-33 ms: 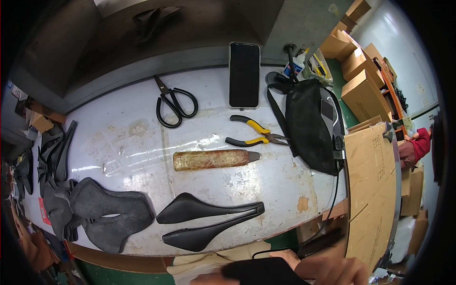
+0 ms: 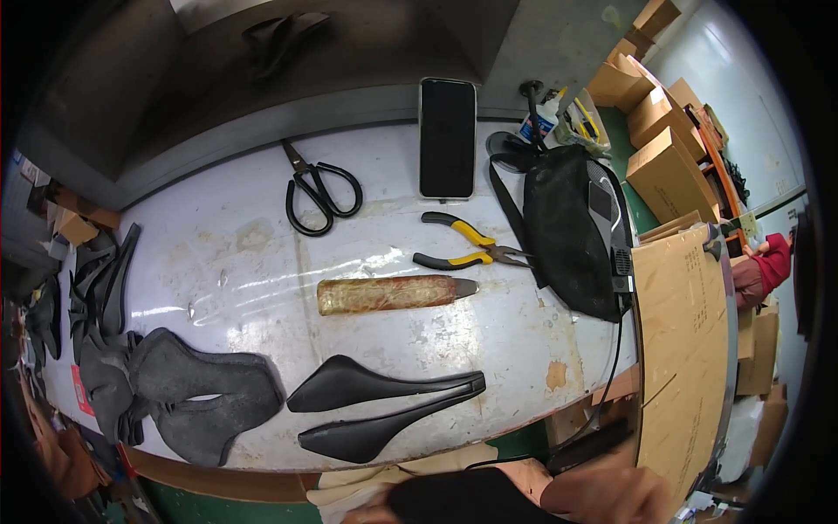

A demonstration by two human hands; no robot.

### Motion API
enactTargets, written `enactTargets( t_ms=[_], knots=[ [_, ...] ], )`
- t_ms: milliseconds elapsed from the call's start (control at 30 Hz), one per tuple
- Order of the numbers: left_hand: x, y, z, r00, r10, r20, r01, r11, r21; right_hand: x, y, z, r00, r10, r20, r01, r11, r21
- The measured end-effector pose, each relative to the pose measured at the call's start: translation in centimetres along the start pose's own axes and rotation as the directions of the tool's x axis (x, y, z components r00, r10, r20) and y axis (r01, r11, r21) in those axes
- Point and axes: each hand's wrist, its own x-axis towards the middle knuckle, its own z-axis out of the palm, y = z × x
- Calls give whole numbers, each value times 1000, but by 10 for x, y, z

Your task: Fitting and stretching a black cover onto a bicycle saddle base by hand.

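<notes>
At the lower edge, a smooth black piece (image 2: 463, 496) is held up between my two hands, cut off by the frame; its exact kind I cannot make out. My right hand (image 2: 607, 496), smeared by motion, is closed at its right end. Only part of my left hand (image 2: 371, 511) shows at its left end, the fingers largely hidden. Just beyond, on the table, lie two black saddle-shaped cover halves (image 2: 371, 384) joined at a narrow tip. Farther off are a wrapped-handle knife (image 2: 393, 294), yellow-and-black pliers (image 2: 476, 244) and black-handled scissors (image 2: 319, 192).
Dark grey padded pieces (image 2: 205, 393) lie at the table's left, with more black pieces (image 2: 109, 275) behind. A phone (image 2: 448, 140) leans at the back. A black-covered device (image 2: 567, 227) with a cable stands right, near a glue bottle (image 2: 541, 120). Cardboard (image 2: 681, 349) borders the right side.
The black piece and both hands have shifted slightly left along the lower edge. The things on the table stay where they were.
</notes>
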Motion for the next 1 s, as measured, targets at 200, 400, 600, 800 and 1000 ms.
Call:
enactTargets(
  t_ms=[200,400,600,800,1000],
  knots=[
    [21,16,-29,912,261,-318,62,678,732,-32,25,-34,448,522,-726,-877,416,-242],
    [34,7,-33,888,44,-458,254,783,568,-33,47,-61,330,554,-764,-937,93,-337],
    [26,-5,-39,872,-44,-488,275,868,413,-27,56,-71,216,605,-766,-976,158,-150],
    [28,-4,-40,869,-92,-487,299,881,366,-30,56,-70,215,601,-770,-976,105,-191],
    [27,-3,-43,859,-90,-504,305,881,363,-28,59,-69,201,606,-770,-979,88,-186]
  ],
)
